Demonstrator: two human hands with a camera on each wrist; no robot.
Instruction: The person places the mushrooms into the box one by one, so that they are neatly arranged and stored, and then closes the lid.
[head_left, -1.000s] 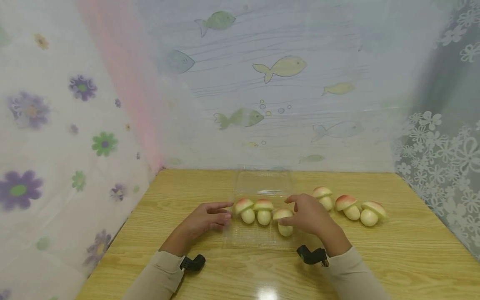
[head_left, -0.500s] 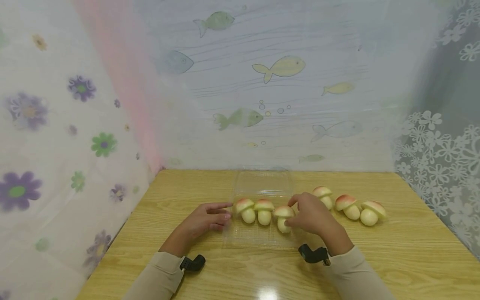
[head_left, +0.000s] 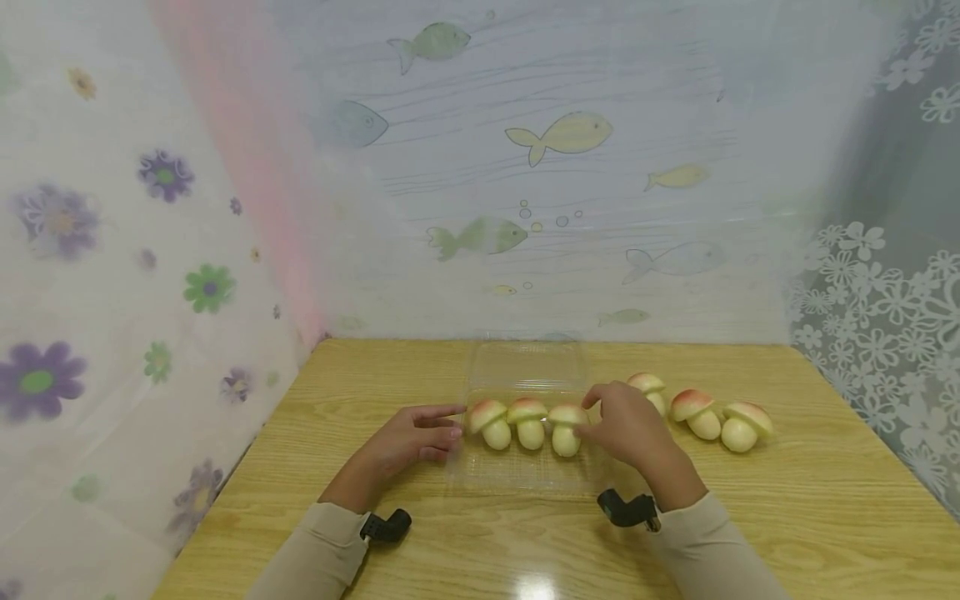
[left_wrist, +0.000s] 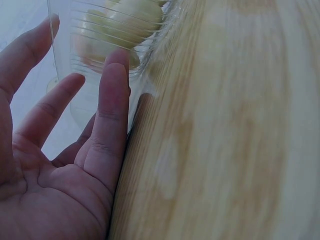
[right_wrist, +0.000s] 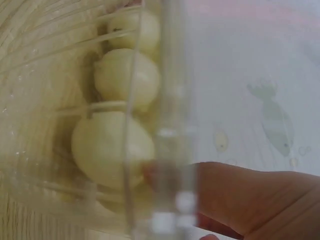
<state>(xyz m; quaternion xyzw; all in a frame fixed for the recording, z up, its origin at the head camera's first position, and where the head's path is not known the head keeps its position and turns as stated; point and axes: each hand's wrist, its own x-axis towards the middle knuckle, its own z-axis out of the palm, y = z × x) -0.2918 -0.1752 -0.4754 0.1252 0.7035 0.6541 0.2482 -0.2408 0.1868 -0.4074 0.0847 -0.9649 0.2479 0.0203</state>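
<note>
A clear plastic clamshell box [head_left: 517,479] lies with its lid [head_left: 528,362] folded back. Inside, three toy mushrooms stand in a row: left [head_left: 491,423], middle [head_left: 529,423] and right [head_left: 566,432]. Pale stems face me, beneath yellow caps tinged red. My right hand [head_left: 630,423] pinches the right mushroom at its edge; in the right wrist view the thumb [right_wrist: 225,192] meets that mushroom [right_wrist: 112,150], partly behind the box wall. My left hand [head_left: 405,442] has its fingers extended against the box's left side; the left wrist view shows a fingertip [left_wrist: 116,62] near the ribbed wall.
Three more toy mushrooms lie right of the box: one [head_left: 648,390] partly behind my right hand, one [head_left: 696,414] in the middle, one [head_left: 744,427] farthest right. The wooden table [head_left: 487,550] ends at a fish-patterned curtain [head_left: 480,283].
The right mushroom has shifted slightly back in the box, into line with the other two, as my right hand drew a little upward. My left hand has stayed still.
</note>
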